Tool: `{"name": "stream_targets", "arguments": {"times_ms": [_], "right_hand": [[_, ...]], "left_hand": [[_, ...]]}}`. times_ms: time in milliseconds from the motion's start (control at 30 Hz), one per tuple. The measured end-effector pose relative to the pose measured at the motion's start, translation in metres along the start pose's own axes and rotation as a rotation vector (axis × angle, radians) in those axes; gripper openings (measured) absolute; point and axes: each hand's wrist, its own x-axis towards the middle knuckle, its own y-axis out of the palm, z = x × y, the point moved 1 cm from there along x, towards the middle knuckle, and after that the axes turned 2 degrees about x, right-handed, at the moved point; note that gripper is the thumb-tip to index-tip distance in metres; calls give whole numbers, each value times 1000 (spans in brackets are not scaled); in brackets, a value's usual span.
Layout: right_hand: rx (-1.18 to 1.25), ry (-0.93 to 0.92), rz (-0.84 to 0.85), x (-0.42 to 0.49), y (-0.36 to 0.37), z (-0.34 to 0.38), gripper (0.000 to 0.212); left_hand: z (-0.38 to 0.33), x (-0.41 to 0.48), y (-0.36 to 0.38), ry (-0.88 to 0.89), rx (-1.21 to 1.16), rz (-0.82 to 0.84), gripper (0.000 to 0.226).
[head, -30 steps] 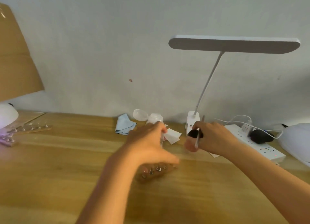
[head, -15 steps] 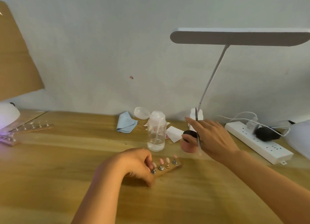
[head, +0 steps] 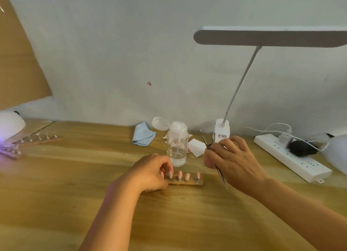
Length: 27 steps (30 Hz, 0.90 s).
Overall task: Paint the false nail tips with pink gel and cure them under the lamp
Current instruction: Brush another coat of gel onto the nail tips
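Note:
A small wooden strip (head: 189, 183) on the table carries several pink false nail tips (head: 179, 174) standing on metal studs. My left hand (head: 152, 172) grips the strip's left end with curled fingers. My right hand (head: 234, 161), just right of the strip, holds a pink gel bottle with a black neck (head: 208, 159), together with a thin brush (head: 203, 138) pointing up and tweezers (head: 221, 176) pointing down. A white curing lamp (head: 9, 125) glows purple at the far left, with two more nail strips (head: 40, 139) in front of it.
A clear pump bottle (head: 177, 144) stands behind the strip, with a blue cloth (head: 142, 136) and white paper pads (head: 196, 147) nearby. A white desk lamp (head: 222, 130) rises at the back. A power strip (head: 293, 157) and a second white dome (head: 338, 153) lie right.
My left hand came down from in front of the pump bottle and took hold of the strip's left end, uncovering the pink tips. My right hand stayed near the gel bottle, shifting slightly.

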Motion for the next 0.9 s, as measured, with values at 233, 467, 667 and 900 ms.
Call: {"name": "stream_targets", "arguments": {"times_ms": [233, 467, 667, 900], "right_hand": [[-52, -99, 88, 1, 3, 2, 24], [-64, -190, 335, 3, 5, 11, 29], [181, 118, 132, -5, -24, 12, 32], [869, 717, 110, -58, -62, 13, 55]], "left_hand": [[3, -1, -1, 13, -9, -65, 29], [-3, -2, -8, 82, -48, -123, 30], [-14, -4, -14, 156, -102, -177, 32], [-61, -10, -4, 332, -82, -104, 34]]}}
